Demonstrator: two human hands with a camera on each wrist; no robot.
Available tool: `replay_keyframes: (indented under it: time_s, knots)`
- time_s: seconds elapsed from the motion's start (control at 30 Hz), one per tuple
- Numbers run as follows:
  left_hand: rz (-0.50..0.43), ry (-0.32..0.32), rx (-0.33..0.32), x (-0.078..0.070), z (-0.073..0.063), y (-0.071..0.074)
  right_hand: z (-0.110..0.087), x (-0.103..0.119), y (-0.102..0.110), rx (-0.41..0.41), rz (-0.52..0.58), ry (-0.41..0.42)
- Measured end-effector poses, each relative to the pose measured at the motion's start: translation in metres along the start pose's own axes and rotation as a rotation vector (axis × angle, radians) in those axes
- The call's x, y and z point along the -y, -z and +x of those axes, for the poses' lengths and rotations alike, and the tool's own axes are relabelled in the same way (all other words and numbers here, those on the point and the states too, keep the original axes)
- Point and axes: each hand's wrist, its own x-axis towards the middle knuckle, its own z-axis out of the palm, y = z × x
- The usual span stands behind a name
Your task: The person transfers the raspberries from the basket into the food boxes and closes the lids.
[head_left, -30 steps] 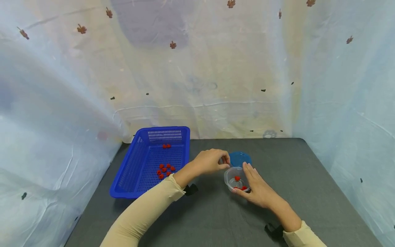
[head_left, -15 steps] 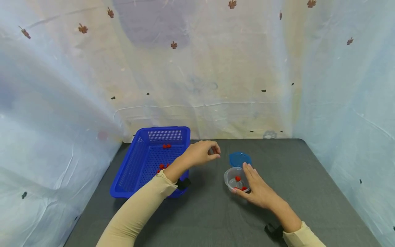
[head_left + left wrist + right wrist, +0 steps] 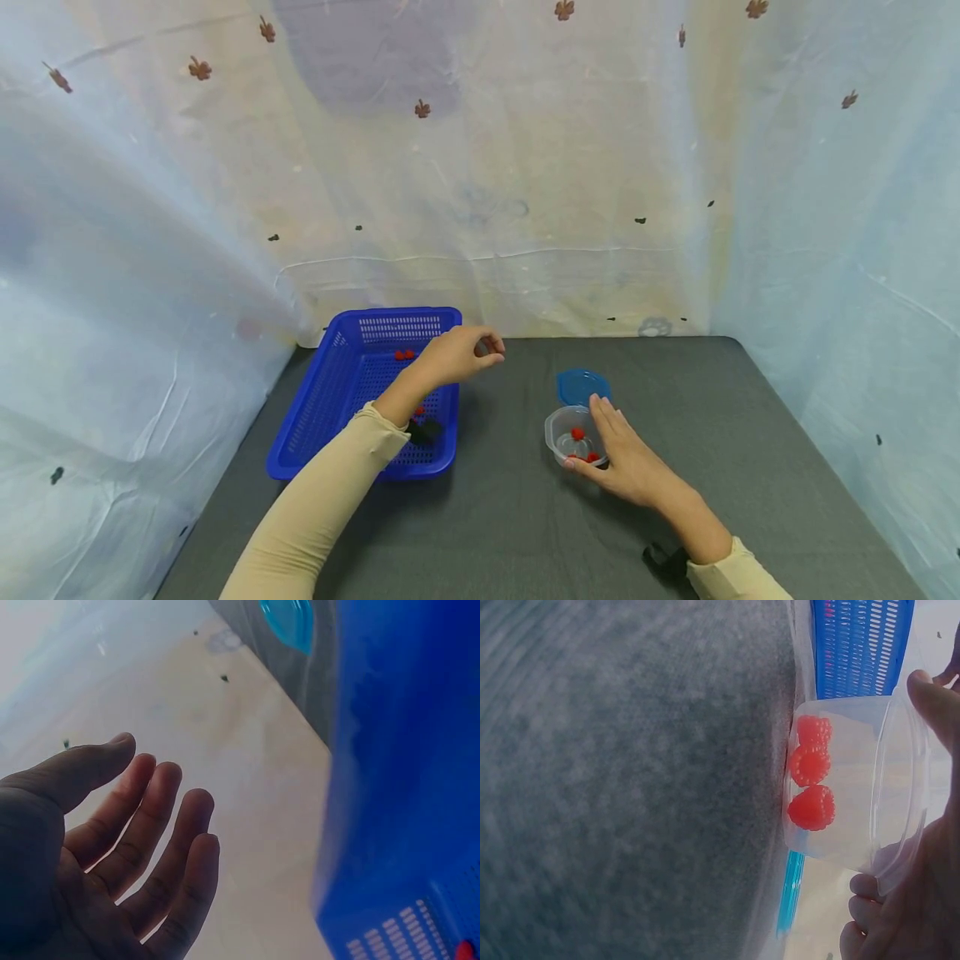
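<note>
My left hand [image 3: 453,354] is over the right side of the blue plastic basket [image 3: 300,450]. Its fingers are loosely bent, and the left wrist view shows nothing between them. Two raspberries [image 3: 404,355] lie toward the back of the basket; a further one [image 3: 419,411] shows beside my forearm, which hides the others' spot. To the right, my right hand [image 3: 630,462] holds a clear plastic tub [image 3: 558,435] at its rim, thumb on the near side and fingers on the right. Three raspberries [image 3: 811,808] sit on the tub's bottom in the right wrist view.
A blue lid [image 3: 581,387] lies on the dark grey table [image 3: 510,533] just behind the tub. Plastic sheeting with a leaf pattern [image 3: 525,183] hangs at the back and both sides.
My left hand has moved from above the tub leftward to the basket. My right hand and the tub have stayed put.
</note>
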Motion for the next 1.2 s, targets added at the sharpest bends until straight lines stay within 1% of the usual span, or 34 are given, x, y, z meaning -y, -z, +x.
replay_keyframes:
  time_s: [0.13,0.27,0.5,0.93,1.07,1.2]
  knots:
    - [-0.032,0.014,-0.02,0.016,0.001,0.006,-0.001,0.0,0.0,0.003,0.006,0.001]
    - [-0.054,0.024,-0.044,0.036,0.004,0.011,-0.001,0.0,0.0,0.002,0.013,-0.001]
    - [-0.077,0.07,-0.076,0.065,0.006,0.015,0.0,0.0,0.001,0.011,0.01,-0.003]
    - [-0.105,0.135,-0.104,0.096,0.004,0.017,0.0,-0.002,0.0,0.008,0.008,0.0]
    - [-0.091,0.146,-0.103,0.107,0.004,0.017,0.0,-0.002,0.0,0.008,0.006,0.002]
    - [-0.083,0.17,-0.105,0.117,0.005,0.017,0.0,-0.002,0.001,0.008,0.006,0.003]
